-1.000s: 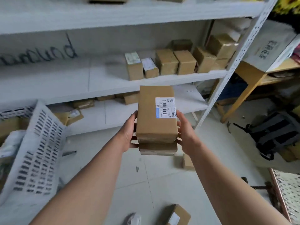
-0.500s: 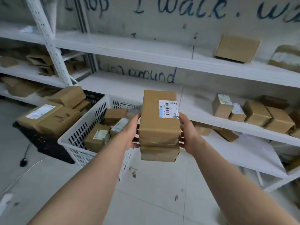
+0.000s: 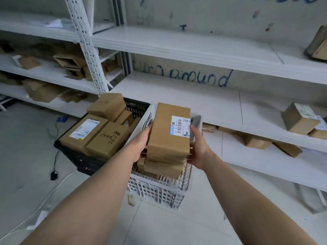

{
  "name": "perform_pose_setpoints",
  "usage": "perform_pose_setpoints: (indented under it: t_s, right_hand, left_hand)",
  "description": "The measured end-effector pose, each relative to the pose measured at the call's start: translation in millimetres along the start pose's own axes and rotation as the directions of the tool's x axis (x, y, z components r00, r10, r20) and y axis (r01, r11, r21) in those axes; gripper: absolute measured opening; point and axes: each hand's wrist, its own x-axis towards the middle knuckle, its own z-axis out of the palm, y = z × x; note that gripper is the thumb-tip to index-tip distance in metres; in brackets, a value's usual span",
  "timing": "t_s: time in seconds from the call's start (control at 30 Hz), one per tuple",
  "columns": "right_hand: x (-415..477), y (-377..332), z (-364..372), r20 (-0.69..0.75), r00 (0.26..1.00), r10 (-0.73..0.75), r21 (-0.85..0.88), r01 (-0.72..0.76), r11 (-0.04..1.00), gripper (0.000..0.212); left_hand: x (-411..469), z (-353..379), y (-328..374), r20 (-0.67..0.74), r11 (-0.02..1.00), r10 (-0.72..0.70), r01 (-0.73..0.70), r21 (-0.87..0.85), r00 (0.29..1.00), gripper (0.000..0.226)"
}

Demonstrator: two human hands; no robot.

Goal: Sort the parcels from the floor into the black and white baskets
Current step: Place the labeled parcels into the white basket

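Observation:
I hold a stack of two brown cardboard parcels between both hands, above the white basket (image 3: 159, 191). The top parcel (image 3: 168, 133) carries a white barcode label; the lower parcel (image 3: 162, 167) peeks out under it. My left hand (image 3: 141, 144) grips the stack's left side and my right hand (image 3: 198, 149) grips its right side. The black basket (image 3: 77, 158) stands just left of the white one, filled with several larger brown parcels (image 3: 108, 138). The stack hides most of the white basket's inside.
White metal shelving runs along the wall behind the baskets, with an upright post (image 3: 85, 45) at the left. Loose cardboard boxes (image 3: 299, 119) lie on the shelves at right and left. A white cable (image 3: 44, 200) and a black plug (image 3: 54, 175) lie on the floor at left.
The view has swung left and moved closer. The two baskets, earlier at the left, now sit straight below the stack. Both hands keep the same hold on the parcels.

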Motion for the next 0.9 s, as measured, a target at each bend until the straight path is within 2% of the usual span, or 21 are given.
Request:
perform_pose_setpoints:
  t_s: [0.17,0.3,0.33,0.4,0.5,0.6,0.73,0.9]
  right_hand:
    - [35,13,1,-0.013,0.995,0.097,-0.016,-0.097,0.995,0.073]
    - [51,22,-10,-0.014,0.984,0.177,-0.039,-0.177,0.983,0.058]
    - [54,25,-13,-0.020,0.980,0.196,-0.049,-0.197,0.979,0.060]
    - [59,28,-18,-0.023,0.976,0.219,-0.081,-0.220,0.972,0.071]
    - [68,23,-21,-0.043,0.978,0.204,-0.073,-0.207,0.976,0.063]
    - [79,6,-23,-0.042,0.988,0.149,-0.022,-0.150,0.988,0.055]
    - [94,-22,-25,-0.024,0.996,0.085,0.061,-0.083,0.995,0.053]
    - [117,-46,-23,-0.033,0.999,0.016,0.103,-0.013,0.995,0.049]
  left_hand:
    - [55,-11,-22,-0.010,0.997,-0.080,0.080,0.022,0.997,0.066]
    - [74,-5,-39,0.046,0.980,-0.189,0.185,0.071,0.981,0.114]
    - [76,-3,-42,0.058,0.974,-0.213,0.208,0.086,0.975,0.126]
    - [74,4,-40,0.090,0.966,-0.239,0.227,0.125,0.967,0.133]
    - [81,11,-31,0.112,0.965,-0.217,0.196,0.172,0.970,0.126]
    - [89,16,-13,0.107,0.980,-0.130,0.111,0.167,0.986,0.119]
    - [102,20,15,0.101,0.990,-0.067,0.054,0.129,0.993,0.119]
    - [123,28,34,0.156,0.999,-0.014,0.006,0.049,0.988,0.058]
